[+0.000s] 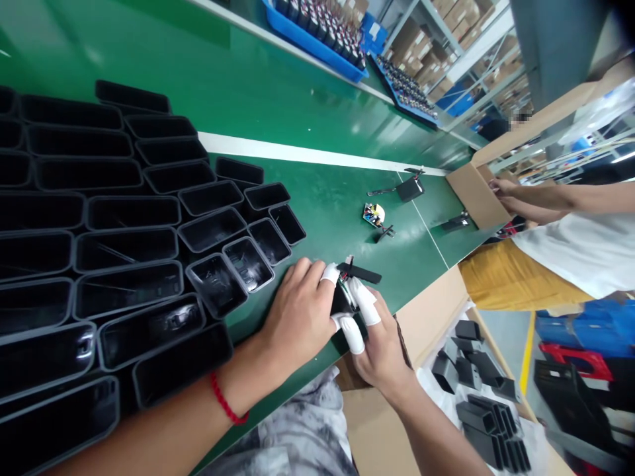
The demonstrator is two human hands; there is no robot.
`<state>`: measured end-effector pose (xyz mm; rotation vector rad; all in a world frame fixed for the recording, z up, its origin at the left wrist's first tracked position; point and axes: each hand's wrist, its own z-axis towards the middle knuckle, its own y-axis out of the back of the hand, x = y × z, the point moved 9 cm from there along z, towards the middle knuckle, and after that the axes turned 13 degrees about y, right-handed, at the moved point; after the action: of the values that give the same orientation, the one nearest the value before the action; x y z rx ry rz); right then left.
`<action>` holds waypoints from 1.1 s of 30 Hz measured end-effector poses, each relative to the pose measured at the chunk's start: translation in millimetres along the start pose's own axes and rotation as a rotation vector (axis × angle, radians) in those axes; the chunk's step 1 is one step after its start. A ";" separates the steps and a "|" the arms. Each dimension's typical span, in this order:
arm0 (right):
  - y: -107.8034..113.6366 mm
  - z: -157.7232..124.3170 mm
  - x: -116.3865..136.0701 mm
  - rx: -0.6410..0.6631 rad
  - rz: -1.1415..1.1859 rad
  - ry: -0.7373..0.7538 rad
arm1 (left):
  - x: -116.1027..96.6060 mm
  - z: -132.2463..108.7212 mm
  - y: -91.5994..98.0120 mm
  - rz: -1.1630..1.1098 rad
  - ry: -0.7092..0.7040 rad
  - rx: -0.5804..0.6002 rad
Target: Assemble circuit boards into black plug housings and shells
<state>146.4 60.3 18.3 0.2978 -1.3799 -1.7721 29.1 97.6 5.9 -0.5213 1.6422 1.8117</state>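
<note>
My left hand (302,311) is closed around one side of a small black plastic housing (340,301), near the table's front edge. From the other side my right hand (380,337) grips the same housing, finger and thumb pinched at its open end. White finger cots cover several fingertips on both hands. A flat black strip (364,273) and some small coloured parts stick out at the top of the housing. My fingers hide much of it, so its inside cannot be made out.
Many open black plastic cases (129,251) stand in rows on the green table (327,198) to the left. Farther off lie a black box-like unit (411,190) and a small part with coloured wires (373,214). Another person's hands (503,188) touch a cardboard box (479,195); black housings (479,370) fill a carton below right.
</note>
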 end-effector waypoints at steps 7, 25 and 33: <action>15.4 -1.6 -33.7 -0.427 0.268 -0.399 | -7.9 -1.8 0.5 -0.113 -0.086 0.045; -36.6 -12.7 -62.2 -0.703 1.218 -0.864 | -1.2 -1.2 6.0 -0.243 -0.093 -0.030; 55.8 -15.5 -51.0 -0.667 -0.042 -0.361 | -1.0 -4.1 0.7 -0.118 -0.049 -0.039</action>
<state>213.7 85.3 46.6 -0.3698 -0.9298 -2.2780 28.9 93.4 6.4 -0.5748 1.5136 1.7592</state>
